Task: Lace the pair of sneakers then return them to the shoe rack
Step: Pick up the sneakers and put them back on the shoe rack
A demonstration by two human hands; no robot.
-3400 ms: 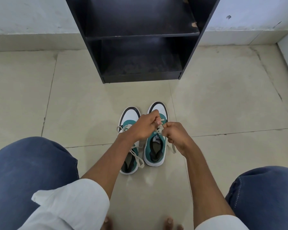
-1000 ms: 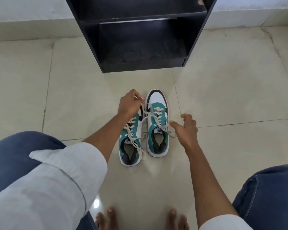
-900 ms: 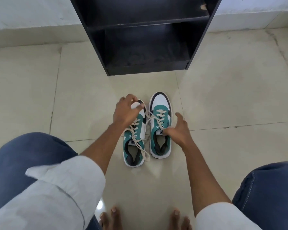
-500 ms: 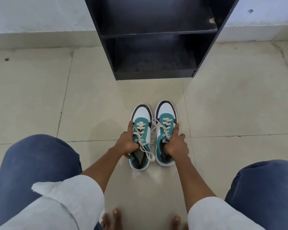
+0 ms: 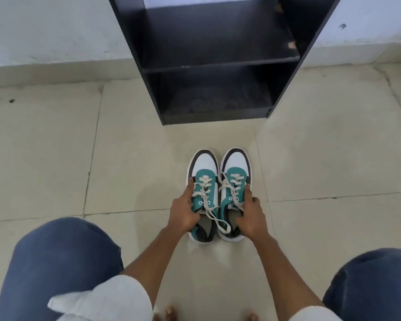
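Two teal, white and black sneakers stand side by side on the floor tiles, toes pointing away from me. Cream laces run through both, with loose ends trailing over the openings. My left hand [image 5: 183,212] grips the outer side of the left sneaker [image 5: 204,172], thumb on the tongue. My right hand [image 5: 250,214] grips the outer side of the right sneaker [image 5: 236,167], fingers reaching into its opening. The black shoe rack [image 5: 218,63] stands straight ahead against the wall, both visible shelves bare.
Beige floor tiles [image 5: 56,158] spread to both sides of the rack. My knees in blue jeans [image 5: 56,262] frame the lower corners, and my bare toes [image 5: 170,315] show at the bottom edge. A white wall with a low skirting runs behind the rack.
My hands let go of the laces and moved back along the sneakers, closing on their outer sides. The sneakers now stand close together, and the view has tilted up toward the rack.
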